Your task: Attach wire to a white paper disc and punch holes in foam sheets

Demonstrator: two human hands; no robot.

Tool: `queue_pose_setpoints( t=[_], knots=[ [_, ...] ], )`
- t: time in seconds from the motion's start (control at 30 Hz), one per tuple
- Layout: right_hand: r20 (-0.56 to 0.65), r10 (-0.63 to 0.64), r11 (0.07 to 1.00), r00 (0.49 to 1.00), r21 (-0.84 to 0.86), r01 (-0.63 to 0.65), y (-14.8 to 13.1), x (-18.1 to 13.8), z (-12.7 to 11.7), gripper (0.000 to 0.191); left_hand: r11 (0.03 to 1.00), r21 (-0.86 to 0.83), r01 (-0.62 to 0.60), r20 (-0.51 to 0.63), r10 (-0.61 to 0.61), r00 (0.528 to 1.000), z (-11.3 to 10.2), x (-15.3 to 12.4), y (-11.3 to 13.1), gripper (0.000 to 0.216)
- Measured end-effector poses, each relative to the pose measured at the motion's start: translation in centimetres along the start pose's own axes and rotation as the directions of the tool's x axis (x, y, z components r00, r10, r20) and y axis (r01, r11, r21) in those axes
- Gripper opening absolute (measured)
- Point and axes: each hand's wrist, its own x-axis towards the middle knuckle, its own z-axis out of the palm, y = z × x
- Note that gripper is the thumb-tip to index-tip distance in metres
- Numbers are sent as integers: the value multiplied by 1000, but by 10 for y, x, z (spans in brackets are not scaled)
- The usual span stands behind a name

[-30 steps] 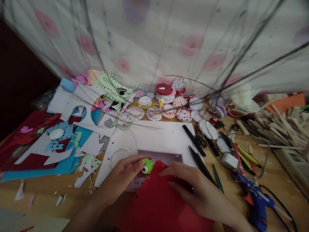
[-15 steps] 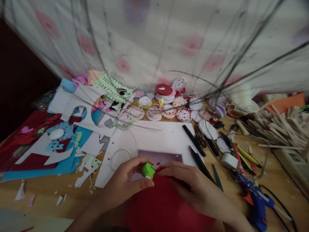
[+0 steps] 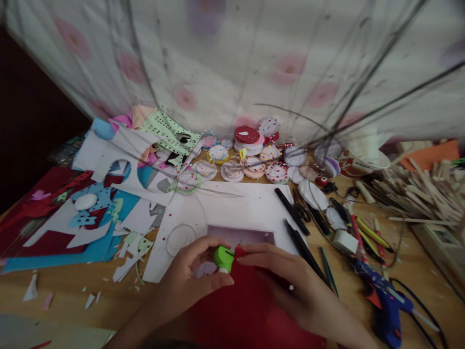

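Note:
My left hand (image 3: 198, 271) grips a small bright green craft punch (image 3: 224, 258) with a white base, thumb below and fingers above. My right hand (image 3: 286, 276) holds a red sheet (image 3: 232, 310), fingers closed along its upper edge. The sheet's red tip (image 3: 240, 251) sits close by the punch's slot; whether it is inside I cannot tell. By my right palm shows a tiny white star-like spot (image 3: 291, 287). Behind both hands is a shallow whitish box (image 3: 240, 235) with small red bits in it, on a white sheet (image 3: 232, 203).
Paper scraps (image 3: 134, 213) cover the left side. Several decorated round pieces (image 3: 232, 169) line the back. On the right lie black pens (image 3: 292, 211), tweezers (image 3: 329, 271), yellow-handled pliers (image 3: 374, 235), a blue glue gun (image 3: 388, 300) and wooden sticks (image 3: 428, 189).
The red sheet has shifted slightly at the punch, and its tip now stands up more plainly. A white star-like spot has appeared beside my right palm. Both hands have barely moved.

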Motion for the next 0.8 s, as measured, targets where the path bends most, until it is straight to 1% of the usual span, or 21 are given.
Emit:
queue_pose_setpoints(
  t=[0.2, 0.43, 0.53, 0.63, 0.7, 0.8],
  knots=[
    [-15, -30, 1000, 999, -2, 30, 5, -7, 2, 43, 1000, -31, -4, 13, 5, 1000, -2, -3, -1, 40],
    [29, -38, 998, 999, 55, 36, 4, -3, 3, 50, 995, 91, -45, 80, 38, 996, -2, -2, 3, 42],
    [21, -22, 997, 1000, 71, 20, 3, 0, 3, 48, 999, 6, -38, 66, 38, 997, 1, 2, 7, 39],
    [-11, 1, 998, 1000, 67, 0, 5, 2, 3, 47, 992, -121, 20, 133, -4, 991, 2, 10, 8, 31],
    [-44, 23, 998, 999, 67, -21, 7, 4, 3, 47, 986, -153, 70, 182, -42, 982, 1, 17, 9, 29],
    [-49, 49, 995, 998, 84, -45, 8, 8, 2, 48, 980, -159, 119, 186, -89, 978, -2, 25, 10, 32]
  ],
)
